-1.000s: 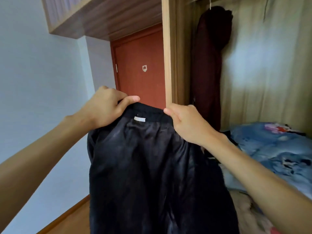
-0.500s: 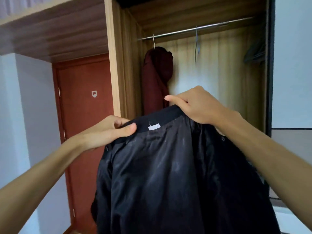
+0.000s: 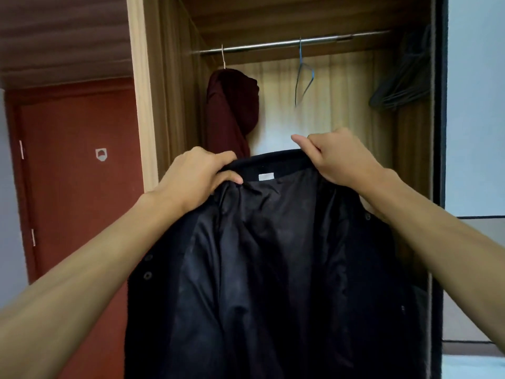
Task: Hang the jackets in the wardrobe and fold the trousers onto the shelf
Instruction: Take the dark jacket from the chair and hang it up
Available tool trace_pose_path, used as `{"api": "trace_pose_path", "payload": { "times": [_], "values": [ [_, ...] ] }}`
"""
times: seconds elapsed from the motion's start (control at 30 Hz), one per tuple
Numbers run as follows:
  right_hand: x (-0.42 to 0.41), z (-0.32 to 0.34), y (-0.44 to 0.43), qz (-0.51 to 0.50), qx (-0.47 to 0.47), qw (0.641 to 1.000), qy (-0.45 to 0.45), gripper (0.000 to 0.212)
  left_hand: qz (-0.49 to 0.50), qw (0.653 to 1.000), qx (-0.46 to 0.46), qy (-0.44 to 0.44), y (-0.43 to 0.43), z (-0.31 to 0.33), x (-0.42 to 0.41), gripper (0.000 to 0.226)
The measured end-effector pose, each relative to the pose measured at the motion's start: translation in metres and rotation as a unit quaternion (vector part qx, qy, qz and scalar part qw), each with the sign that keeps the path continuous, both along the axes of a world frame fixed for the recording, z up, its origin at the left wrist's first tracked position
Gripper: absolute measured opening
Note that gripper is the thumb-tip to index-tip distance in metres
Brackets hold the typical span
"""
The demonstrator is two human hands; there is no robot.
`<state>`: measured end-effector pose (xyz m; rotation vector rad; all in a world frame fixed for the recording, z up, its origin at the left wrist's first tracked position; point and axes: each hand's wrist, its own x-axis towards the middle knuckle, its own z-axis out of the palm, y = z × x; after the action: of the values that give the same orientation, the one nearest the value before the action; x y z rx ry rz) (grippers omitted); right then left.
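I hold a black jacket [image 3: 273, 269] up by its collar in front of the open wardrobe, its shiny lining and a small white label facing me. My left hand [image 3: 196, 179] grips the collar's left end and my right hand [image 3: 338, 157] pinches the right end. Above and behind the collar runs the metal rail [image 3: 287, 45]. On the rail hangs a dark red jacket [image 3: 232, 110] at the left, and an empty blue hanger [image 3: 303, 75] dangles just above my right hand.
Several dark empty hangers [image 3: 401, 86] bunch at the rail's right end. The wardrobe's left wooden side panel [image 3: 142, 105] stands beside a red door [image 3: 76, 187]. A dark frame edge [image 3: 440, 105] bounds the wardrobe on the right.
My view has swung right and up, from the bed and door to the wardrobe interior. Both hands have carried the black jacket higher and closer to the rail, still gripping the collar.
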<state>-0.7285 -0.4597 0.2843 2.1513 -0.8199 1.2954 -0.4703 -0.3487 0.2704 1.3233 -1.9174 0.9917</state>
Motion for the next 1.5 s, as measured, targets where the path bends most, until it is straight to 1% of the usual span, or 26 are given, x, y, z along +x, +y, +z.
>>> {"api": "trace_pose_path", "payload": {
  "times": [0.03,0.1,0.17,0.2,0.27,0.33,0.4,0.47,0.53,0.6,0.63,0.67,0.7,0.77,0.8,0.87,0.9,0.97,1.03,1.13,1.2,1.27,1.33,1.4,1.43,1.5],
  "values": [
    [0.003,0.002,-0.008,0.002,-0.006,1.0,0.0,0.059,0.017,0.999,-0.031,-0.015,-0.011,0.0,0.004,0.04],
    [0.009,0.005,-0.024,0.004,-0.036,0.999,-0.011,0.058,0.04,0.996,-0.074,-0.028,-0.032,0.001,0.009,0.043],
    [0.014,0.008,-0.041,0.015,-0.042,0.999,-0.02,0.056,0.036,0.995,-0.086,-0.024,-0.054,0.006,0.014,0.044],
    [0.016,0.009,-0.05,0.024,-0.04,0.999,-0.026,0.055,0.026,0.997,-0.076,-0.014,-0.064,0.012,0.015,0.043],
    [0.019,0.011,-0.069,0.047,-0.035,0.997,-0.043,0.047,-0.019,0.999,-0.014,0.039,-0.081,0.023,0.018,0.04],
    [0.022,0.014,-0.09,0.068,-0.039,0.995,-0.058,0.036,-0.066,0.991,0.051,0.1,-0.096,0.032,0.02,0.041],
    [0.028,0.02,-0.11,0.069,-0.047,0.995,-0.061,0.032,-0.092,0.984,0.033,0.149,-0.113,0.04,0.018,0.036],
    [0.036,0.031,-0.129,0.058,-0.055,0.996,-0.045,0.032,-0.106,0.976,-0.025,0.191,-0.131,0.053,0.011,0.025],
    [0.044,0.047,-0.146,0.027,-0.083,0.996,-0.02,0.034,-0.111,0.966,-0.033,0.23,-0.147,0.068,0.0,0.023],
    [0.048,0.07,-0.16,-0.004,-0.12,0.992,-0.028,0.036,-0.118,0.96,0.01,0.255,-0.166,0.08,-0.008,0.032],
    [0.049,0.082,-0.166,-0.007,-0.15,0.988,-0.043,0.036,-0.129,0.955,0.041,0.264,-0.173,0.083,-0.012,0.042],
    [0.05,0.096,-0.172,-0.007,-0.188,0.98,-0.058,0.037,-0.142,0.946,0.07,0.282,-0.179,0.083,-0.016,0.052],
    [0.051,0.11,-0.176,-0.015,-0.224,0.972,-0.069,0.038,-0.162,0.933,0.096,0.308,-0.185,0.083,-0.019,0.058],
    [0.051,0.139,-0.184,-0.063,-0.266,0.959,-0.079,0.043,-0.196,0.906,0.13,0.353,-0.195,0.08,-0.022,0.055],
    [0.051,0.153,-0.188,-0.101,-0.272,0.954,-0.078,0.045,-0.202,0.899,0.138,0.364,-0.199,0.079,-0.023,0.053],
    [0.052,0.176,-0.197,-0.189,-0.251,0.947,-0.067,0.05,-0.206,0.893,0.144,0.374,-0.205,0.078,-0.021,0.054],
    [0.053,0.186,-0.202,-0.237,-0.225,0.943,-0.059,0.052,-0.207,0.891,0.142,0.378,-0.207,0.078,-0.021,0.056],
    [0.056,0.202,-0.211,-0.319,-0.14,0.936,-0.044,0.053,-0.207,0.89,0.133,0.383,-0.212,0.078,-0.021,0.063],
    [0.06,0.21,-0.221,-0.351,-0.051,0.934,-0.041,0.045,-0.205,0.891,0.124,0.385,-0.215,0.077,-0.021,0.069],
    [0.062,0.216,-0.241,-0.315,0.028,0.947,-0.052,0.03,-0.192,0.893,0.121,0.389,-0.217,0.076,-0.021,0.068],
    [0.062,0.215,-0.258,-0.245,0.098,0.961,-0.087,0.03,-0.18,0.893,0.117,0.395,-0.214,0.075,-0.022,0.06],
    [0.062,0.213,-0.269,-0.167,0.141,0.964,-0.15,0.03,-0.17,0.895,0.11,0.398,-0.211,0.074,-0.021,0.054],
    [0.063,0.209,-0.279,-0.078,0.146,0.957,-0.238,0.029,-0.164,0.896,0.104,0.399,-0.206,0.072,-0.02,0.048],
    [0.064,0.203,-0.285,0.023,0.153,0.939,-0.307,0.031,-0.16,0.896,0.096,0.404,-0.201,0.069,-0.019,0.044],
    [0.065,0.199,-0.288,0.049,0.152,0.931,-0.327,0.032,-0.159,0.895,0.095,0.406,-0.198,0.068,-0.019,0.044],
    [0.064,0.194,-0.291,0.064,0.15,0.93,-0.33,0.033,-0.154,0.895,0.097,0.407,-0.193,0.065,-0.019,0.042]
  ]
}}
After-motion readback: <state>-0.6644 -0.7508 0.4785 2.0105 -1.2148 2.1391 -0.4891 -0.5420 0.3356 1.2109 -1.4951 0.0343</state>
